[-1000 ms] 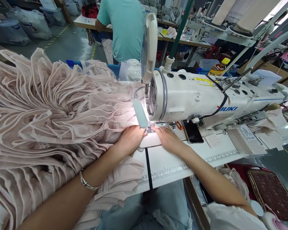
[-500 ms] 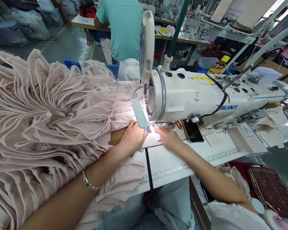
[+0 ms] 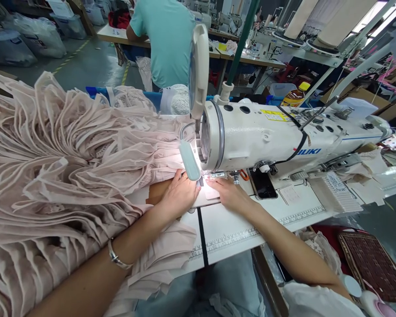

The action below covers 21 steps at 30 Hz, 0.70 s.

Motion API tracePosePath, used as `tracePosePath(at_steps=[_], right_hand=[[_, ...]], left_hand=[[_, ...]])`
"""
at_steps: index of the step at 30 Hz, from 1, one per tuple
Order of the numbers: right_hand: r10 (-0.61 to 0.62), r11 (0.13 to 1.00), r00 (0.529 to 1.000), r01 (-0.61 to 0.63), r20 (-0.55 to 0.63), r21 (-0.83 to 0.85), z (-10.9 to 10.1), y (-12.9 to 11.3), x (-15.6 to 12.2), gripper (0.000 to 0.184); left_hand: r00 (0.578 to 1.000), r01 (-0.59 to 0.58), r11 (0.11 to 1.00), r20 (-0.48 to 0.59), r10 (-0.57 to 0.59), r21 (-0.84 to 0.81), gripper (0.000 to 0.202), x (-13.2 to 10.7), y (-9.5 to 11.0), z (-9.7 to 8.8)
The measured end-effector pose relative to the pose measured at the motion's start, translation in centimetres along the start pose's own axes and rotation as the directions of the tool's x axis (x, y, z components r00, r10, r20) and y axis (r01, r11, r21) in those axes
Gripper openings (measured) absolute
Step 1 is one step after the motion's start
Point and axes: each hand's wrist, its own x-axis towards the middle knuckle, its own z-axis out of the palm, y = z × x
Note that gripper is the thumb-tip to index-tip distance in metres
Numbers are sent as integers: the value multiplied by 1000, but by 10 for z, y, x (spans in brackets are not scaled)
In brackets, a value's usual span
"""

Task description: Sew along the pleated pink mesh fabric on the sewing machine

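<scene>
- Head view, the only one: we have a pale pink fabric piece (image 3: 212,193) at frame centre, small and partly covered, between the two hands on the lit bed of the JUKI sewing machine (image 3: 251,138).
- Key relation: fabric lies right of the left hand (image 3: 180,196) and left of the right hand (image 3: 230,193); in the frame we put its bare patch nearer the right fingers.
- The presser foot (image 3: 201,181) sits in the gap, just beside the left thumb.
- Long axis: we can't tell, too much hidden.
- Left grip: fingers spread, partly behind the pale green lamp (image 3: 190,160); pinch or flat press, can't tell.
- Right grip: index reaching leftward, other fingers curled under; hold on fabric can't be confirmed.
- Pink garment pile (image 3: 62,132) fills the left of frame, beside the left forearm.
</scene>
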Motion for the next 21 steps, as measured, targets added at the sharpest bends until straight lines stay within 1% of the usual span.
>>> tracePosePath(at_steps=[3, 10, 15, 21], right_hand=[[4, 1000, 1000, -4, -8, 10, -2, -2, 1, 67], [47, 998, 998, -45, 37, -31, -8, -11, 3, 63], [78, 995, 995, -74, 61, -69, -10, -14, 3, 60], [94, 993, 994, -89, 59, -80, -9, -15, 3, 61]], left_hand=[[1000, -8, 1000, -12, 8, 4, 19, -1, -1, 2], [997, -33, 999, -64, 35, 34, 18, -2, -2, 6], [996, -43, 998, -69, 47, 55, 16, -3, -3, 8], [997, -28, 997, -71, 33, 69, 18, -2, -2, 7]])
